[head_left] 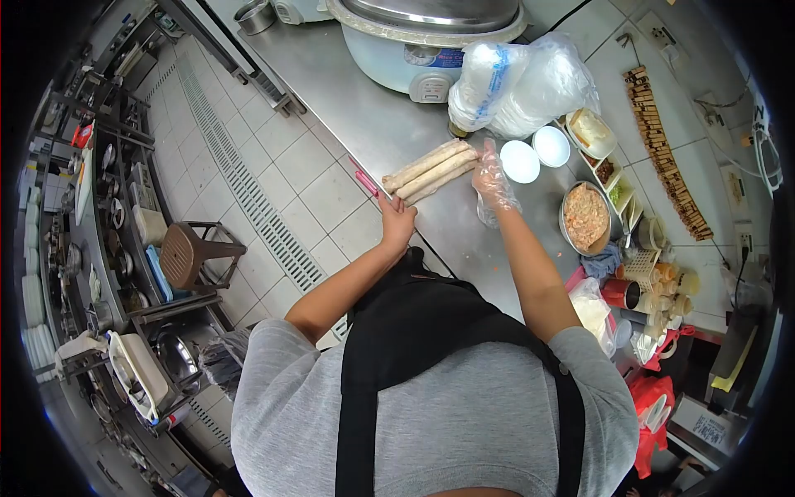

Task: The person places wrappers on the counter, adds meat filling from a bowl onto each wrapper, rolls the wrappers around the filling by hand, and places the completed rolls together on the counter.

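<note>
Several long pale rolls (431,170) lie side by side on the steel counter near its front edge. Bare of any glove, my left hand (397,219) is closed at their left end, around a thin tool whose pink handles (365,182) stick out past the counter edge. In a clear plastic glove, my right hand (492,184) touches the right end of the rolls with its fingers bent. Two white bowls (520,161) stand just right of that hand, and a metal bowl of orange-pink filling (585,217) is farther right.
A large rice cooker (426,58) and plastic bags (526,83) stand at the back of the counter (331,79). Condiment jars (662,290) crowd the right side. A brown stool (190,253) and loaded shelves are on the left, beyond the tiled floor.
</note>
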Demonstrator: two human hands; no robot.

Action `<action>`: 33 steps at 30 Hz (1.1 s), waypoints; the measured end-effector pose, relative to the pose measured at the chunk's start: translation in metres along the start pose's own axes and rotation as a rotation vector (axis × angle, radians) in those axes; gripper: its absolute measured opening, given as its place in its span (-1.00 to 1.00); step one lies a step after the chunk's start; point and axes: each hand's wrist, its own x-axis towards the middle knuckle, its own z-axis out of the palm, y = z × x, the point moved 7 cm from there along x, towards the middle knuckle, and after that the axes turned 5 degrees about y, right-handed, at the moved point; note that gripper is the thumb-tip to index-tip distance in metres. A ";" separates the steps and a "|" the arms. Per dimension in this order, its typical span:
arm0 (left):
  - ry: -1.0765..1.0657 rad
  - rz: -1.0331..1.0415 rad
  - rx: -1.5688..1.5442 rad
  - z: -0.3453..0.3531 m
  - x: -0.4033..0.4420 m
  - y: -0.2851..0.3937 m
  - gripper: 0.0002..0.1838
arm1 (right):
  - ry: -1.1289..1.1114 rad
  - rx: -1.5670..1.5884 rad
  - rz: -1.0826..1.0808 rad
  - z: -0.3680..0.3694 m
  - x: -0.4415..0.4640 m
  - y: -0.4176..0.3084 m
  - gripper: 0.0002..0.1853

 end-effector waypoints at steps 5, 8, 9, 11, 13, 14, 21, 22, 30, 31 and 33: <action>-0.062 -0.073 0.116 0.007 -0.010 0.017 0.06 | 0.000 -0.058 -0.118 -0.002 0.003 -0.007 -0.44; -0.012 0.002 0.221 -0.005 -0.011 0.022 0.07 | -0.135 -0.013 0.075 -0.003 0.014 0.003 -0.47; -0.011 0.003 0.220 -0.007 -0.008 0.021 0.07 | -0.060 0.004 0.001 -0.007 0.016 -0.001 -0.42; 0.083 0.065 0.256 -0.016 -0.004 0.023 0.06 | 0.014 0.023 -0.074 -0.007 0.022 -0.004 -0.37; 0.096 0.058 0.221 -0.018 0.004 0.019 0.06 | -0.002 0.129 -0.073 0.005 0.028 -0.003 -0.38; 0.109 0.049 0.183 -0.018 0.009 0.017 0.06 | -0.001 0.129 -0.071 0.010 0.029 -0.001 -0.38; -0.091 -0.001 -0.003 -0.008 0.025 0.021 0.06 | -0.040 0.053 -0.004 0.020 0.025 0.000 -0.32; -0.007 -0.005 0.194 -0.012 0.015 0.036 0.05 | 0.047 -0.008 -0.003 0.015 0.022 0.010 -0.30; -0.422 0.583 0.553 0.059 -0.042 0.052 -0.01 | 0.086 0.036 -0.022 -0.095 -0.087 -0.043 -0.25; -0.508 0.563 0.554 0.081 -0.050 0.045 -0.01 | 0.067 0.134 -0.024 -0.115 -0.107 -0.046 -0.28; -0.710 0.570 0.568 0.129 -0.067 0.031 -0.02 | 0.092 0.212 0.004 -0.168 -0.141 -0.056 -0.30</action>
